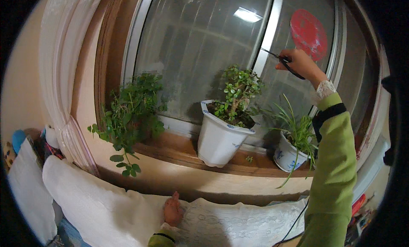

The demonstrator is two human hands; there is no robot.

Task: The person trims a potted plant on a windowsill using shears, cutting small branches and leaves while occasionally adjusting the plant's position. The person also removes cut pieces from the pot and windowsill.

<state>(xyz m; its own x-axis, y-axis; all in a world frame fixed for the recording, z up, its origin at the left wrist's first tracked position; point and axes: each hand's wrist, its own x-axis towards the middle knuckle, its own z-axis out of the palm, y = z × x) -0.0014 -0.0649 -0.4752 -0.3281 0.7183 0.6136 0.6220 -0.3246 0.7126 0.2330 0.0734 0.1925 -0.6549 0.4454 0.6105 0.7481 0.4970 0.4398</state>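
Note:
Raised in front of the window, my right hand (300, 66) grips a pair of dark-handled scissors (284, 61). The blades point left, up and to the right of a small leafy jade-like plant (240, 87) and apart from it. That plant grows in a white faceted pot (221, 138) on the sill. Low in the middle, my left hand (173, 211) is at the top of the white sofa cover (140, 204). Its fingers look bunched together; whatever is in them, if anything, is hidden.
A bushy trailing plant (134, 104) hangs over the left of the wooden sill (179, 153). A spider-like plant (296, 132) in a blue-and-white pot (287, 157) stands near my right sleeve. Small leaf bits (249, 159) lie between pots. A tied curtain (68, 76) hangs left.

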